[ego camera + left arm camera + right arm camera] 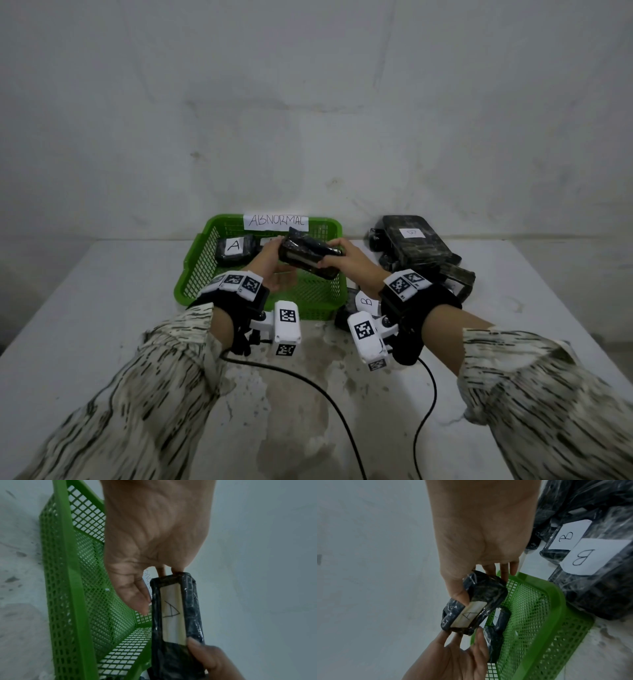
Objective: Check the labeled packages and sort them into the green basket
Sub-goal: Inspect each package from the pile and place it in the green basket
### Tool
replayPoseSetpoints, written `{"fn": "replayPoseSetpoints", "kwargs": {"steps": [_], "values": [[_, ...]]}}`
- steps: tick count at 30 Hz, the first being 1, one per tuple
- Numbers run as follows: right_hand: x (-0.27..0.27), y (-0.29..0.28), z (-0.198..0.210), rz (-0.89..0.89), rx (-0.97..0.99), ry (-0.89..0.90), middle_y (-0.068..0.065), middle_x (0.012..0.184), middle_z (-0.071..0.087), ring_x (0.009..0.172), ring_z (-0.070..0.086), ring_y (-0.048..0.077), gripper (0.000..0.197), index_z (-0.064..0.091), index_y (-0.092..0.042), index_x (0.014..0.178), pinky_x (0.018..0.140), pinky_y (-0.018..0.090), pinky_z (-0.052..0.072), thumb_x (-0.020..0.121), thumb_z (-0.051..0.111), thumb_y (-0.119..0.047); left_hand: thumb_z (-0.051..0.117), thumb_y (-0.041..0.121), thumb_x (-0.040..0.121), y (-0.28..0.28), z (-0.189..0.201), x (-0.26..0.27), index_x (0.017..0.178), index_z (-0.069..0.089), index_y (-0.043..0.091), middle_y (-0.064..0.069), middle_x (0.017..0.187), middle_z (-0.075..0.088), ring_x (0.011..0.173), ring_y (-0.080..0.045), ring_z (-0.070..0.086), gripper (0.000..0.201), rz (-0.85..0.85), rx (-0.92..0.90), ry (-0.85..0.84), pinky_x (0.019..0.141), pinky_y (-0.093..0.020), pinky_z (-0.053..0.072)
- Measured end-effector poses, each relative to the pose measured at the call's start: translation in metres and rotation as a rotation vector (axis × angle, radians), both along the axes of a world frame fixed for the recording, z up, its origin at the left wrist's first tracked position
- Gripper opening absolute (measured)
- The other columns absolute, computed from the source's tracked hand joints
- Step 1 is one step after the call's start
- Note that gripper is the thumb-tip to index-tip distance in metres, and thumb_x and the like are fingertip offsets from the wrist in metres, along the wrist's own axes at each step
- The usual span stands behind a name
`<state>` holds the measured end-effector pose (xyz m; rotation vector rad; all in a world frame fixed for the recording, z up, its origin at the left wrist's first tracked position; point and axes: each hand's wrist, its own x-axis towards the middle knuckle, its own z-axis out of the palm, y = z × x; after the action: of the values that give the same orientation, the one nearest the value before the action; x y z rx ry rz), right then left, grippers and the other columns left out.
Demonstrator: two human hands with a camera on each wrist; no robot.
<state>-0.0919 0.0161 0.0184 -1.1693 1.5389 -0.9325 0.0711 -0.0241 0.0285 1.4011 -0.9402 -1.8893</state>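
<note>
Above the green basket (191, 270) both hands hold one black-wrapped package (308, 258). Its white label reads A (171, 609). My left hand (274, 257) holds its left end, fingers behind and thumb in front. My right hand (334, 255) grips the right end, with the thumb on the label's edge (476, 604) and fingers round the back. Inside the basket lies another package labelled A (236, 250), at the far left. A paper sign reading ABNORMAL (275, 221) hangs on the basket's back rim.
A pile of black-wrapped packages (418, 246) sits to the right of the basket. Two packages labelled B (580, 558) lie by the basket's near right corner. Two black cables (342, 421) trail across the stained table toward me. A bare wall stands behind.
</note>
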Motion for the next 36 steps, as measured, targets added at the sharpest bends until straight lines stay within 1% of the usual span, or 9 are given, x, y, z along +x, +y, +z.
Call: {"fn": "replayPoseSetpoints", "kwargs": {"steps": [4, 9, 14, 18, 22, 25, 29, 33, 36], "values": [[0.0, -0.003, 0.0, -0.062, 0.076, -0.123, 0.007, 0.103, 0.051, 0.084, 0.052, 0.019, 0.011, 0.05, -0.02, 0.101, 0.06, 0.026, 0.041, 0.093, 0.053, -0.027, 0.047, 0.042, 0.095, -0.013, -0.008, 0.006, 0.124, 0.05, 0.017, -0.011, 0.126, 0.052, 0.114, -0.031, 0.05, 0.038, 0.009, -0.03, -0.08, 0.097, -0.05, 0.045], [0.008, -0.013, -0.006, -0.158, 0.085, -0.244, 0.006, 0.085, 0.051, 0.058, 0.051, 0.017, 0.032, 0.04, -0.009, 0.112, 0.037, 0.015, 0.039, 0.096, 0.053, -0.034, 0.049, 0.029, 0.096, -0.014, -0.015, 0.009, 0.126, 0.046, 0.016, -0.013, 0.135, 0.047, 0.109, -0.033, 0.055, 0.033, 0.024, -0.102, -0.002, 0.083, -0.041, 0.049], [0.023, -0.028, -0.017, -0.169, 0.153, -0.268, 0.013, 0.087, 0.059, 0.057, 0.054, 0.02, 0.032, 0.035, -0.009, 0.112, 0.044, 0.024, 0.045, 0.094, 0.058, -0.02, 0.051, 0.017, 0.096, -0.027, -0.024, 0.023, 0.132, 0.044, 0.012, -0.016, 0.133, 0.049, 0.102, -0.032, 0.059, 0.037, 0.024, -0.124, -0.136, 0.087, -0.043, 0.049], [0.036, -0.043, -0.028, -0.172, 0.243, -0.256, 0.014, 0.081, 0.06, 0.064, 0.058, 0.024, 0.016, 0.051, -0.007, 0.086, 0.061, 0.033, 0.049, 0.094, 0.058, -0.019, 0.047, 0.024, 0.096, -0.051, -0.029, 0.049, 0.123, 0.056, 0.009, -0.015, 0.131, 0.054, 0.114, -0.028, 0.053, 0.033, 0.03, -0.362, -0.541, 0.097, -0.034, 0.038], [0.05, -0.063, -0.038, -0.153, 0.319, -0.113, 0.007, 0.076, 0.056, 0.064, 0.054, 0.017, 0.021, 0.055, -0.005, 0.08, 0.057, 0.026, 0.046, 0.092, 0.061, -0.021, 0.045, 0.023, 0.091, -0.077, -0.031, 0.076, 0.113, 0.062, 0.023, -0.016, 0.131, 0.05, 0.123, -0.033, 0.042, 0.027, 0.237, -0.406, -0.981, 0.103, -0.037, 0.028], [0.064, -0.079, -0.046, -0.098, 0.358, 0.008, 0.011, 0.087, 0.058, 0.069, 0.055, 0.021, 0.033, 0.06, 0.008, 0.106, 0.053, 0.025, 0.042, 0.09, 0.064, -0.021, 0.049, 0.018, 0.087, -0.083, -0.04, 0.085, 0.118, 0.055, 0.019, -0.018, 0.135, 0.039, 0.127, -0.034, 0.032, 0.032, 0.422, -0.368, -1.084, 0.103, -0.04, 0.027], [0.08, -0.098, -0.058, -0.058, 0.395, 0.039, 0.013, 0.1, 0.056, 0.089, 0.052, 0.025, 0.038, 0.059, 0.011, 0.115, 0.071, 0.031, 0.041, 0.089, 0.064, -0.016, 0.05, 0.014, 0.088, -0.093, -0.065, 0.1, 0.129, 0.046, 0.009, -0.021, 0.137, 0.039, 0.128, -0.034, 0.033, 0.042, 0.455, -0.294, -1.145, 0.104, -0.041, 0.024], [0.096, -0.114, -0.066, 0.006, 0.449, 0.046, 0.01, 0.078, 0.059, 0.065, 0.052, 0.021, 0.02, 0.063, -0.001, 0.078, 0.049, 0.023, 0.04, 0.09, 0.063, -0.016, 0.037, 0.011, 0.098, -0.098, -0.09, 0.113, 0.128, 0.042, -0.004, -0.028, 0.129, 0.05, 0.117, -0.039, 0.049, 0.034, 0.342, -0.238, -1.089, 0.095, -0.043, 0.038], [0.107, -0.123, -0.072, 0.024, 0.476, 0.066, 0.005, 0.066, 0.054, 0.053, 0.048, 0.016, 0.029, 0.054, -0.008, 0.064, 0.04, 0.021, 0.037, 0.089, 0.065, -0.018, 0.032, 0.004, 0.098, -0.099, -0.095, 0.114, 0.126, 0.041, -0.005, -0.03, 0.123, 0.054, 0.111, -0.04, 0.054, 0.031, 0.338, -0.264, -1.077, 0.089, -0.044, 0.041]]}}
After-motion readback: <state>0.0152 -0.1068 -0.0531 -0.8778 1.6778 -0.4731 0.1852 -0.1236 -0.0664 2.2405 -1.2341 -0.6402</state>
